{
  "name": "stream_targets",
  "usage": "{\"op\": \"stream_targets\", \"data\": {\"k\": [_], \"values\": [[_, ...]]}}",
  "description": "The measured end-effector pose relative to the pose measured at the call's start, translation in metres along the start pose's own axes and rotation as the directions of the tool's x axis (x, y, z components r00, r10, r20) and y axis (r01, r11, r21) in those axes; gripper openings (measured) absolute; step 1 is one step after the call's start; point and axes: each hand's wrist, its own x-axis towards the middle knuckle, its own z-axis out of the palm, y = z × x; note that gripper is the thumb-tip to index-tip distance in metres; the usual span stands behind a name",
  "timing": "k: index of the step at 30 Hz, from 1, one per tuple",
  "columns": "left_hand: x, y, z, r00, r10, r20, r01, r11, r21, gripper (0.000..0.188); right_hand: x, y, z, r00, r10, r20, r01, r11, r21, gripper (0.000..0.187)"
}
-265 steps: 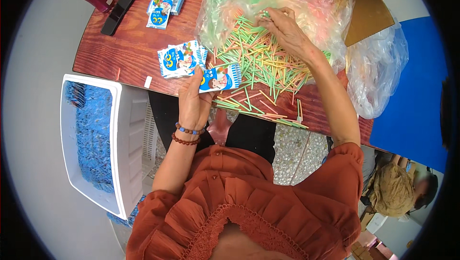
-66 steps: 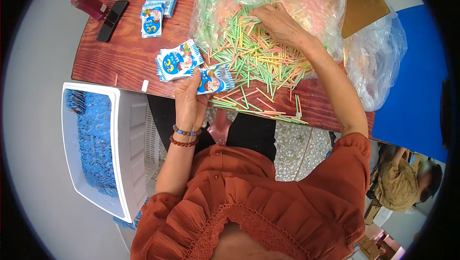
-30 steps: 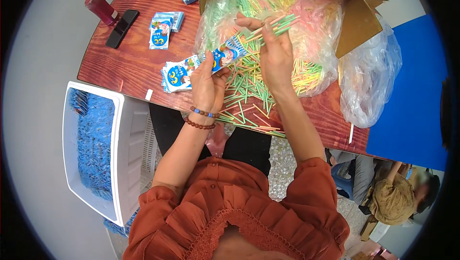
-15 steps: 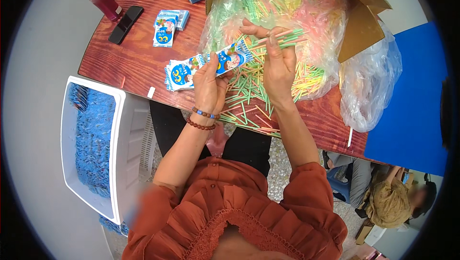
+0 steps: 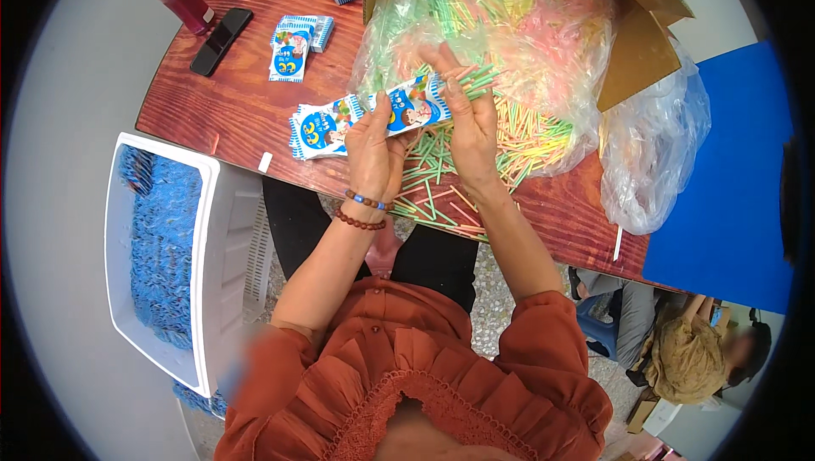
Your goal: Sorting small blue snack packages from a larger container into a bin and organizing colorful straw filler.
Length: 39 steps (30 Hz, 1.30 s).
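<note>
My left hand [image 5: 369, 155] is closed on a blue-and-white printed packet [image 5: 418, 106], held tilted above the table. Pinched in my right hand [image 5: 472, 138] is a small bundle of pastel green and pink candy sticks [image 5: 480, 81], right at the packet's right end. Whether the sticks' left ends are inside the packet is hidden by my fingers. More packets of the same print [image 5: 321, 128] lie just left of my left hand. Beneath both hands, loose candy sticks [image 5: 437, 181] are scattered over the table.
A cardboard box [image 5: 649, 58] lined with a clear bag of sticks [image 5: 543, 19] stands at the back. On the left are a phone [image 5: 222, 42], a red bottle [image 5: 184, 2] and packets [image 5: 290, 52]. A white bin [image 5: 208, 266] of blue packets stands beside the table [image 5: 195, 113].
My right hand has moved left and slightly down, bringing the candy sticks up to the packet's end. My left hand has barely shifted and keeps its grip.
</note>
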Motion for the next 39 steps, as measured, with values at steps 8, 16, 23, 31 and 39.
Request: {"op": "stream_targets", "data": {"k": [8,16,23,31,39], "values": [[0.005,-0.015,0.009,0.996,0.068,-0.059,-0.07,0.997,-0.022,0.022,0.002,0.006,-0.004,0.972,0.167,-0.165,-0.116,0.953,0.279,0.042],[0.015,-0.021,0.007,0.998,0.06,-0.015,-0.061,0.997,-0.041,0.027,-0.001,0.017,-0.007,0.96,0.258,-0.11,-0.186,0.879,0.439,0.03],[0.026,-0.029,0.008,0.999,-0.024,0.029,0.029,0.985,-0.171,0.028,0.007,0.02,-0.018,0.95,0.293,-0.108,-0.226,0.885,0.407,0.042],[0.032,-0.034,0.003,0.992,-0.115,0.045,0.123,0.946,-0.299,0.029,0.013,0.028,-0.026,0.966,0.251,0.054,-0.256,0.96,0.115,0.054],[0.036,-0.03,-0.01,0.99,-0.112,0.089,0.137,0.914,-0.382,0.032,0.025,0.013,-0.023,0.981,0.193,-0.026,-0.181,0.954,0.239,0.05]]}}
